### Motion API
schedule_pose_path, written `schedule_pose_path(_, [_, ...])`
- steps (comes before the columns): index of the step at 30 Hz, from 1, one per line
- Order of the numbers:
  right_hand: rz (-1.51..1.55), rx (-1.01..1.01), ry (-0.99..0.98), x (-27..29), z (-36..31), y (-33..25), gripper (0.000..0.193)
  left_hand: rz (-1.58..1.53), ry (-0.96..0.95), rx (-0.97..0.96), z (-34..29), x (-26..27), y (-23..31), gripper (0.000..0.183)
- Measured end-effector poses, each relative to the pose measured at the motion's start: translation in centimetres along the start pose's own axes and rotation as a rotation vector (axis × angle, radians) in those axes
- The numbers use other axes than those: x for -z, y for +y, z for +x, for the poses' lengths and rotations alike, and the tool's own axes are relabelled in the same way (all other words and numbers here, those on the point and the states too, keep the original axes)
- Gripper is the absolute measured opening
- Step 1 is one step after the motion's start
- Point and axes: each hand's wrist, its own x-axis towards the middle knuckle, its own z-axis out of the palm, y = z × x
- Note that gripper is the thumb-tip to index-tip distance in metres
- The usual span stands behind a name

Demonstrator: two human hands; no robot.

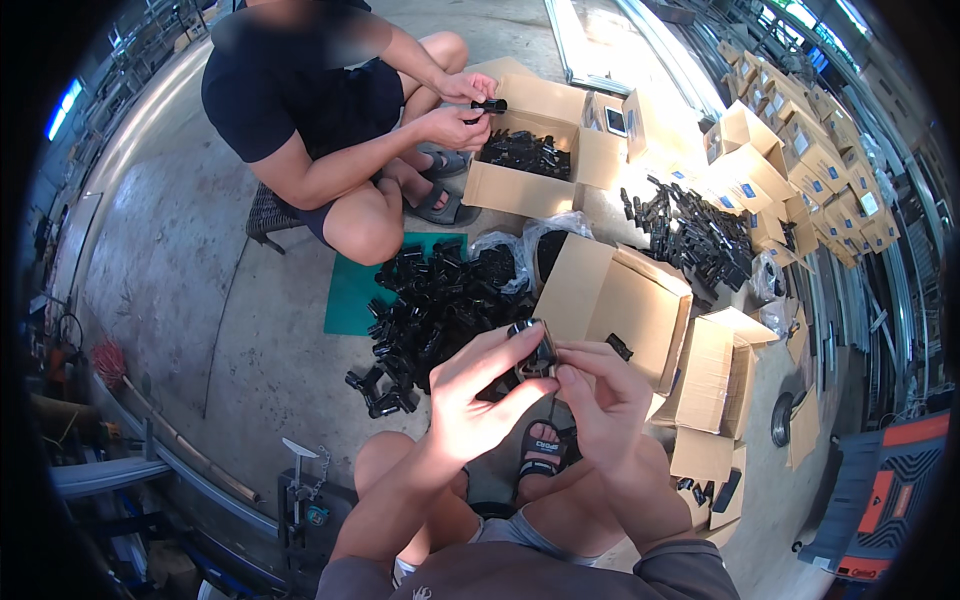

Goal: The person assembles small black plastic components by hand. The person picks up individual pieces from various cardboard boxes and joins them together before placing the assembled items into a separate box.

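A glossy black tubular fitting [540, 358] is raised in front of me, above the floor. My left hand [480, 385] grips it between thumb and fingers from the left side. At its right end, the thumb and fingertips of my right hand [602, 392] pinch together; whether they hold the fitting itself or a small part on it is hard to make out. Beyond my hands, a large heap of similar black fittings [425, 300] lies partly on a green mat [345, 300]. An open cardboard box [645, 335] stands just past my right hand, with a black piece near its edge.
Across from me a seated person [300, 130] holds a black part over an open box [515, 195] of black parts. More black pieces [700, 235] are piled at the right. Stacked cartons [815, 150], another box [715, 370] and a grey-orange case [885, 500] stand on the right side.
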Motion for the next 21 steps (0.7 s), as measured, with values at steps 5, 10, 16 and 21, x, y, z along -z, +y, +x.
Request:
schedule_pose_path(5, [0.084, -0.383, 0.051, -1.9, -0.3, 1.2, 0.039, 0.307, 0.008, 0.133, 0.1, -1.0, -0.3, 0.069])
schedule_pose_path(10, [0.105, -0.560, 0.131, -1.9, 0.3, 4.1, 0.044, 0.525, -0.109, 0.232, -0.1, -1.8, 0.3, 0.081])
schedule_pose_path(16, [0.495, -0.707, 0.076, -0.3, 1.5, 3.0, 0.028, -0.094, -0.003, 0.453, -1.0, -0.9, -0.7, 0.070])
schedule_pose_path(21, [0.518, -0.727, 0.030, -0.1, 1.5, 3.5, 0.026, -0.642, -0.022, 0.935, -0.7, -0.7, -1.8, 0.046])
